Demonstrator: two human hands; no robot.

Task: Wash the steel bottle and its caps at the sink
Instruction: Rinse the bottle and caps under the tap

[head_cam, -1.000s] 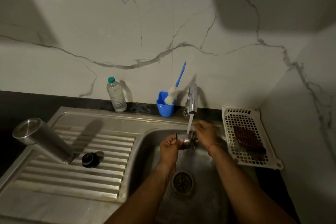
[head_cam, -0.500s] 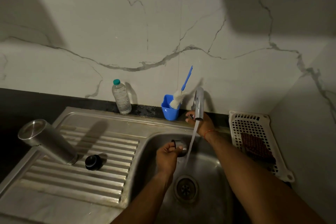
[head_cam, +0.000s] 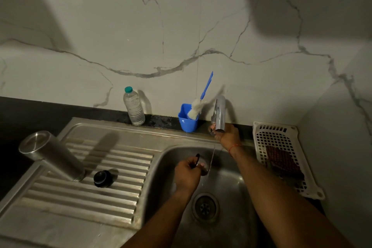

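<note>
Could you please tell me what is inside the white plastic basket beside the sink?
A dark reddish-brown scouring pad lies in the white perforated plastic basket. Whatever is beneath the pad is covered.

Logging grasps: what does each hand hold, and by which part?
Left hand holds the steel cap by its side. Right hand is by the tap; its grip cannot be told.

Left forearm (head_cam: 161,217), right forearm (head_cam: 281,193) bare. Thin red-orange thread band (head_cam: 234,147) round right wrist, just behind right hand (head_cam: 228,136).
</note>
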